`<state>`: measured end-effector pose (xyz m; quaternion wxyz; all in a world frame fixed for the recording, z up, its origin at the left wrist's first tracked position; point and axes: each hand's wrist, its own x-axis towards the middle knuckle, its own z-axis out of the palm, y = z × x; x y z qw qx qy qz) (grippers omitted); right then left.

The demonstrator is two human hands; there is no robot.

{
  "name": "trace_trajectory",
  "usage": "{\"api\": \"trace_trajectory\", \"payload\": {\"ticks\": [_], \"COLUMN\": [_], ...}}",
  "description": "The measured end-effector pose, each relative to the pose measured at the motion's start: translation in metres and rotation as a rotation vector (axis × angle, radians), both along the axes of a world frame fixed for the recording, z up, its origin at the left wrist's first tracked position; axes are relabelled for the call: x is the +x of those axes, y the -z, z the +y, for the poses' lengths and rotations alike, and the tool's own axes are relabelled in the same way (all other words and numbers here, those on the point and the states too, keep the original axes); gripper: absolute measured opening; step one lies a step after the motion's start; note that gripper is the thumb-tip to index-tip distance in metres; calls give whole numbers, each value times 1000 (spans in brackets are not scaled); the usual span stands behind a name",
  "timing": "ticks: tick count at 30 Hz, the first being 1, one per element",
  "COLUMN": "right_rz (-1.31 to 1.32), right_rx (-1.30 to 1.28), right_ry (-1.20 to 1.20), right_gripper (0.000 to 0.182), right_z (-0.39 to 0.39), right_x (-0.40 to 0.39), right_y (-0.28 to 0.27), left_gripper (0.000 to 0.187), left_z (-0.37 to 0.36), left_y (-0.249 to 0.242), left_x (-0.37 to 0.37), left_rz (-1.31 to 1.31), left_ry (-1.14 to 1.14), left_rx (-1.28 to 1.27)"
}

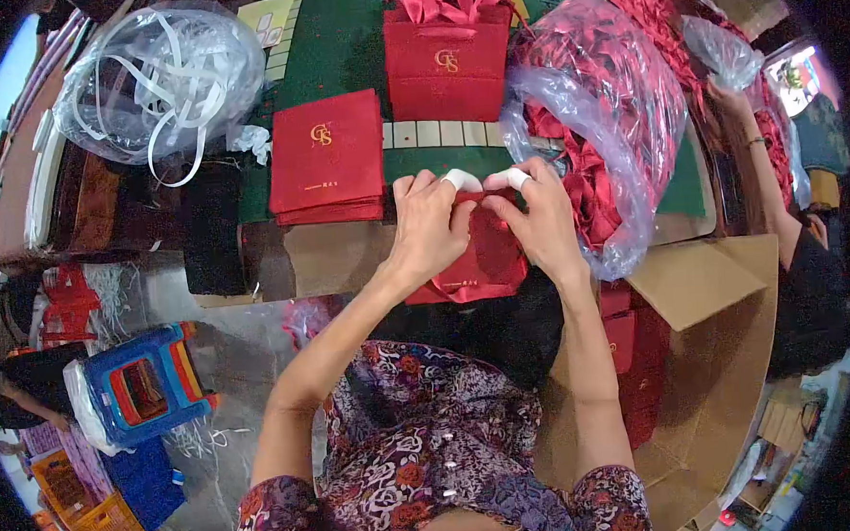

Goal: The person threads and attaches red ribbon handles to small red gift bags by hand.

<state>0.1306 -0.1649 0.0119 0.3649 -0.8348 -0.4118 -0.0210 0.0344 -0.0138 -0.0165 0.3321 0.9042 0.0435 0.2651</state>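
A red paper gift bag [487,253] hangs at the table's front edge, in front of my body. My left hand [428,222] pinches the left side of its top edge. Close beside it, my right hand [541,219] pinches the same edge from the right. White coverings wrap the index fingers of both hands. What lies between the fingertips is too small to make out. To the left lies a stack of flat red bags [326,155] with gold lettering. Straight ahead stands an upright red bag [445,67] topped with red ribbons [450,0].
A clear plastic sack of red ribbons [609,102] lies right of my hands. Another plastic bag [160,77] holds white straps at the left. An open cardboard box [710,376] with red bags stands at my right. Stacked stools [148,386] are on the floor; other people work nearby.
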Motion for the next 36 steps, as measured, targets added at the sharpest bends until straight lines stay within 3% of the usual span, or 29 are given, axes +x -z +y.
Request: {"api": "trace_trajectory", "payload": {"ticks": [5, 11, 17, 19, 22, 25, 28, 30, 34, 36], "right_rz": [-49, -43, -98, -105, -13, 155, 142, 667, 670, 607], "right_rx": [-38, 29, 66, 114, 71, 90, 115, 286, 289, 209], "right_ry": [-20, -49, 20, 75, 32, -6, -18, 3, -4, 13], "right_gripper": [17, 19, 20, 18, 14, 15, 17, 22, 21, 20], "right_z": [4, 2, 6, 7, 6, 9, 14, 19, 16, 13], "right_x": [3, 8, -3, -14, -34, -52, -61, -66, -63, -63], "right_y": [5, 16, 9, -1, 0, -3, 2, 8, 18, 21], "left_gripper": [22, 38, 44, 38, 34, 23, 20, 18, 17, 19], "left_z": [3, -5, -16, -17, -19, -16, -11, -9, -5, -4], "left_y": [4, -10, -2, 13, 15, 0, 9, 7, 0, -4], "left_x": [-3, -32, -58, -58, -57, -53, -48, -48, -50, -54], "left_rz": [58, -144, 314, 257, 160, 70, -79, -34, 48, 116], "left_ry": [15, -115, -253, -263, -232, -208, -182, -112, -124, -106], "left_rx": [5, 146, 38, 37, -89, -801, -824, -1078, -1285, -1080]}}
